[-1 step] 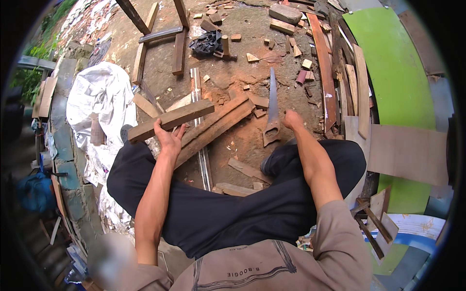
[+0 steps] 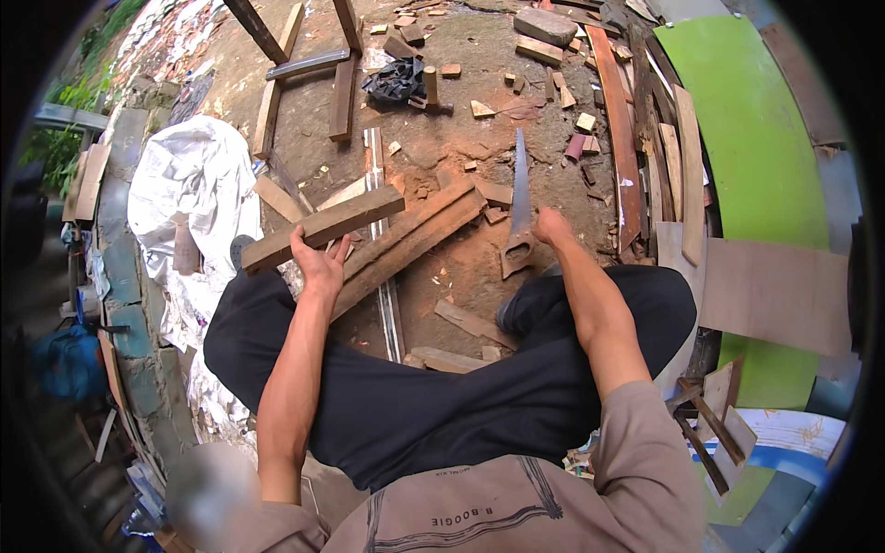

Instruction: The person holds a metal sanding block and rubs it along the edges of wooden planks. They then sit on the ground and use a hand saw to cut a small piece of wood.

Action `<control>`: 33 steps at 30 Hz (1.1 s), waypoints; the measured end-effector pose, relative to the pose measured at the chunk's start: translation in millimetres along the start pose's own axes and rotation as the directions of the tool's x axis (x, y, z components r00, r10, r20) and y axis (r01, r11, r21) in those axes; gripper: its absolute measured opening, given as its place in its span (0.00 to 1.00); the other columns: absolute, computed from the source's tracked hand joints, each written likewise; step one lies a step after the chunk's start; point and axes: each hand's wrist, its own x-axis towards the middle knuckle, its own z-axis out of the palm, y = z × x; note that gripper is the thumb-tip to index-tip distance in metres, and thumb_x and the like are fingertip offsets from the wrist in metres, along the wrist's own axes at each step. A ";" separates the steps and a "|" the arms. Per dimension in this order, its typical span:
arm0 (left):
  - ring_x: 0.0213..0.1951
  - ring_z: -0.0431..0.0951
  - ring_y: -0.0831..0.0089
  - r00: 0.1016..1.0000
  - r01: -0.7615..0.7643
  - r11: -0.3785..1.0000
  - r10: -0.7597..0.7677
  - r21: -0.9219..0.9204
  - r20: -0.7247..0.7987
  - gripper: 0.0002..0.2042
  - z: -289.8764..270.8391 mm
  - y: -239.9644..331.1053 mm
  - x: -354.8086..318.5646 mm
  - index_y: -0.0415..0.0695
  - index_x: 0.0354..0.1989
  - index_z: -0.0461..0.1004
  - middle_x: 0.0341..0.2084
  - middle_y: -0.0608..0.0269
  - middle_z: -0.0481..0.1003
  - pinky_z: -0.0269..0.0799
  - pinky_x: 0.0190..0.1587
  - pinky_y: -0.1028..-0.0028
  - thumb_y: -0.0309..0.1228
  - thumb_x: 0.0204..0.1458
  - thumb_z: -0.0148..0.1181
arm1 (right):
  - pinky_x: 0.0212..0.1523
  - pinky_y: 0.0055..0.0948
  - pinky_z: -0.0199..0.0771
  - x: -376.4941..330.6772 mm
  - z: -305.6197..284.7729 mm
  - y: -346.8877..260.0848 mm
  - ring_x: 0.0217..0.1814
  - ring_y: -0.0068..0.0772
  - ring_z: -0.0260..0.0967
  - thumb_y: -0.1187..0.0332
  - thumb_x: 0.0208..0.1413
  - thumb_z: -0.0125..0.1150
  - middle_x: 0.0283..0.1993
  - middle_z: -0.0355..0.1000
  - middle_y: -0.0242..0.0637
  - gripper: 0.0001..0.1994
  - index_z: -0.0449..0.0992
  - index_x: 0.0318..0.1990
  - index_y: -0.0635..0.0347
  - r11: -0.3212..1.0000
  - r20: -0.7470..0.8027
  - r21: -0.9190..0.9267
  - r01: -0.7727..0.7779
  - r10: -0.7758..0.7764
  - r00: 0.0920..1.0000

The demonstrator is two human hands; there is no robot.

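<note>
Dirt yard [image 2: 442, 138]; left hand [image 2: 318, 263] grips a plank [image 2: 323, 227]; right hand [image 2: 551, 226] seemingly closed on a handsaw [image 2: 519, 217].

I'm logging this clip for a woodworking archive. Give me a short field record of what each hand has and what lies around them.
left hand: gripping a short wooden beam, fingers wrapped around it
right hand: on the handle of a hand saw, blade pointing away from the person
between the hands: long reddish planks lying on the dirt ground
left side: white sheet
right side: green panel, stacked boards
posture: seated, dark trousers
</note>
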 end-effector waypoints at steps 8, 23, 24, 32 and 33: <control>0.56 0.70 0.53 0.992 -0.066 0.987 0.049 -0.149 -0.117 0.30 -21.6 27.8 4.8 0.43 0.60 0.61 0.56 0.53 0.64 0.73 0.56 0.59 0.52 0.56 0.49 | 0.61 0.46 0.67 4.9 29.4 -101.2 0.66 0.48 0.62 0.65 0.55 0.57 0.66 0.63 0.46 0.28 0.63 0.65 0.58 0.870 -0.198 -0.265 0.415 -0.471 0.860; 0.57 0.68 0.48 0.986 -0.090 0.987 0.070 -0.132 -0.148 0.34 -66.9 33.3 11.8 0.42 0.65 0.55 0.62 0.53 0.59 0.74 0.53 0.61 0.54 0.57 0.48 | 0.75 0.55 0.40 15.3 48.3 -183.8 0.81 0.47 0.33 0.46 0.39 0.78 0.79 0.40 0.39 0.65 0.29 0.76 0.35 0.404 0.183 -0.769 0.495 -0.604 0.776; 0.57 0.68 0.48 0.985 -0.091 0.987 0.070 -0.131 -0.156 0.34 -66.5 33.0 13.7 0.42 0.65 0.55 0.62 0.53 0.59 0.74 0.53 0.61 0.54 0.57 0.48 | 0.75 0.55 0.38 20.0 53.4 -180.9 0.81 0.48 0.32 0.48 0.40 0.78 0.79 0.39 0.39 0.65 0.29 0.76 0.35 0.415 0.167 -0.767 0.489 -0.607 0.777; 0.58 0.69 0.50 0.981 -0.099 0.988 0.076 -0.119 -0.181 0.35 -79.5 32.4 22.5 0.41 0.65 0.55 0.62 0.53 0.60 0.75 0.54 0.60 0.55 0.58 0.47 | 0.75 0.55 0.39 15.3 49.9 -207.1 0.80 0.51 0.35 0.51 0.41 0.77 0.77 0.43 0.44 0.63 0.30 0.76 0.37 0.375 0.288 -0.720 0.584 -0.604 0.743; 0.58 0.69 0.50 0.981 -0.096 0.986 0.071 -0.135 -0.182 0.34 -80.1 33.2 22.3 0.42 0.64 0.56 0.61 0.54 0.60 0.73 0.56 0.60 0.54 0.58 0.48 | 0.74 0.55 0.41 10.3 51.5 -208.6 0.79 0.53 0.38 0.52 0.43 0.74 0.76 0.44 0.47 0.60 0.32 0.76 0.37 0.373 0.265 -0.730 0.573 -0.619 0.739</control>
